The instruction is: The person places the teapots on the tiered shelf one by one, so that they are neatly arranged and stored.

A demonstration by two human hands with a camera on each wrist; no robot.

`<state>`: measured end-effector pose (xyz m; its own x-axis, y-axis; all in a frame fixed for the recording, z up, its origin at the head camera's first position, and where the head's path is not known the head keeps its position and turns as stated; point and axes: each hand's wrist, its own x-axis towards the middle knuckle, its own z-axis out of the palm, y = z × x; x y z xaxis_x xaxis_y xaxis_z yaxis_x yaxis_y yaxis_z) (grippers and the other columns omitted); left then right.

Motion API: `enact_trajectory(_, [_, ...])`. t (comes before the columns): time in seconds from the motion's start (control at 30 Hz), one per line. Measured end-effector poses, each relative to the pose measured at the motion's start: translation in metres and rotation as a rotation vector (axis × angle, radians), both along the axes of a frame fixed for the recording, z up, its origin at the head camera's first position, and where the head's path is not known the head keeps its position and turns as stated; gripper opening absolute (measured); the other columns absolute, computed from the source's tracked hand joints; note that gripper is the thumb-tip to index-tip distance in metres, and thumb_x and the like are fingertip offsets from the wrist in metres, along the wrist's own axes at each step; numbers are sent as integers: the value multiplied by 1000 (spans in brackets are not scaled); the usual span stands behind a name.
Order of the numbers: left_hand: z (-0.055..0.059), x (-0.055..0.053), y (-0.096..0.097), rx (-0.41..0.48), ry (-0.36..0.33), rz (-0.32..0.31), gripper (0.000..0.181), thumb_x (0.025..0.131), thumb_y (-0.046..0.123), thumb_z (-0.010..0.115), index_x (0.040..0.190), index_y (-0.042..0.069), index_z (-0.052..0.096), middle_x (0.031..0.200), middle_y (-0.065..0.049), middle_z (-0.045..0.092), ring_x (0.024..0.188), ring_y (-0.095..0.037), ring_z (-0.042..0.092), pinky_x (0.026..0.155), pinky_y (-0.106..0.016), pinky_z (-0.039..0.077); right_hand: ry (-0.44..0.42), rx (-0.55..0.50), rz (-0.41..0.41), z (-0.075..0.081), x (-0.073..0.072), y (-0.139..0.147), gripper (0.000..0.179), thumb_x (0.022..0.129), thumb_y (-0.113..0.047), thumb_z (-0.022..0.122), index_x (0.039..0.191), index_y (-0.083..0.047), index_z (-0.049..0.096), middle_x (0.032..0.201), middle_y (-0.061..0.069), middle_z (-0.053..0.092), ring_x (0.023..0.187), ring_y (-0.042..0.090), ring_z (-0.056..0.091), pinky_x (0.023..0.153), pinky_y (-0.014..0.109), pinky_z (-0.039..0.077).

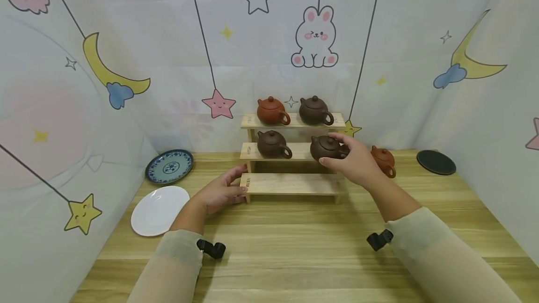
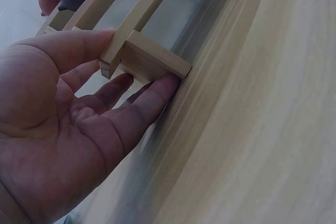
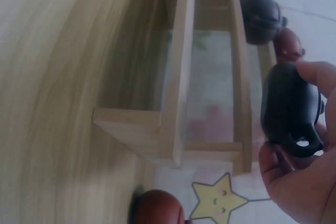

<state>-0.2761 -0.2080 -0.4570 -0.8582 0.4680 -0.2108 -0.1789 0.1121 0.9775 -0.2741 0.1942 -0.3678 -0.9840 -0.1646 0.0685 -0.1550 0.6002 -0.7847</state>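
Observation:
My right hand (image 1: pixel 353 159) grips a dark brown teapot (image 1: pixel 325 147) at the right end of the middle tier of a wooden three-tier stand (image 1: pixel 290 183). The right wrist view shows fingers and thumb on either side of this teapot's body (image 3: pixel 283 103), its handle toward the palm. At the stand's left end, my left hand (image 1: pixel 221 193) holds the bottom tier. Its thumb (image 2: pixel 79 48) lies on the shelf's edge and its fingers reach around the leg (image 2: pixel 155 56). Another dark teapot (image 1: pixel 271 145) sits on the middle tier's left.
The top tier bears a reddish teapot (image 1: pixel 271 111) and a dark teapot (image 1: pixel 314 111). Another reddish teapot (image 1: pixel 382 159) stands on the table right of the stand, near a dark round plate (image 1: pixel 436 162). At left lie a blue patterned plate (image 1: pixel 170 166) and a white plate (image 1: pixel 157 212).

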Motion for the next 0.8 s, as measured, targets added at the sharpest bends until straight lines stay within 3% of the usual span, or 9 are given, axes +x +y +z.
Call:
enact_trajectory(0.37, [-1,0,0,-15,-3,10,83,105,2,62,173,22,19,179,-8,19,154,-39,43,114,-48,56,-2,54,-5,3,-20,-18,83,89,-49,85,161,-31,47,166,11,45,150,40,47,117,63,46])
enact_trajectory(0.8, [0,0,0,-14,-2,9,83,105,2,61,173,22,19,179,-8,19,154,-39,44,114,-49,55,-11,69,-22,-2,-28,-28,86,90,-51,85,162,-28,45,166,13,45,148,41,48,116,63,48])
